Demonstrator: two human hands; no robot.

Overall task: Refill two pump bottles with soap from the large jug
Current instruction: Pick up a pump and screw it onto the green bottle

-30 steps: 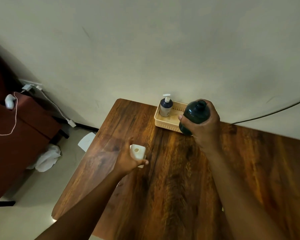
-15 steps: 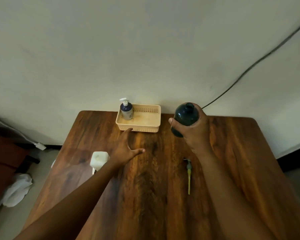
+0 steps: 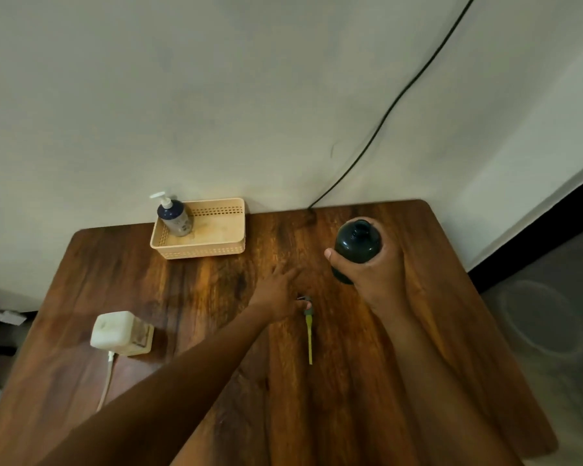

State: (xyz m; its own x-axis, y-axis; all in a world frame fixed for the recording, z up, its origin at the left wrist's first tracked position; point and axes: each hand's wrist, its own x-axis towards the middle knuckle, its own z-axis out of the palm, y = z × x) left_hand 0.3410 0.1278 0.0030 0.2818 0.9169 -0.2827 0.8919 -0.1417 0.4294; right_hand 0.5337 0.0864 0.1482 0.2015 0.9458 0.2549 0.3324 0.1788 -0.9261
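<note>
My right hand (image 3: 376, 280) grips a dark green bottle (image 3: 357, 243) upright at the back right of the wooden table (image 3: 334, 415); its neck is uncapped. The bottle's pump (image 3: 309, 334), with a yellow-green tube, lies flat on the table just left of that hand. My left hand (image 3: 278, 290) rests over the pump's head, fingers spread, thumb touching the head, which is partly hidden. The white soap jug (image 3: 115, 329) stands at the left of the table, free of both hands. A blue pump bottle (image 3: 175, 216) with a white pump stands in a beige basket (image 3: 216, 250).
The basket sits against the wall at the table's back edge. A white tube-like piece (image 3: 106, 381) lies on the table in front of the jug. A black cable (image 3: 384, 116) runs down the wall to the table's back edge. Floor shows to the right.
My left hand let go of the jug, which now stands on the table, and crossed right to the pump's head. The view has swung right; my right hand still holds the dark bottle.
</note>
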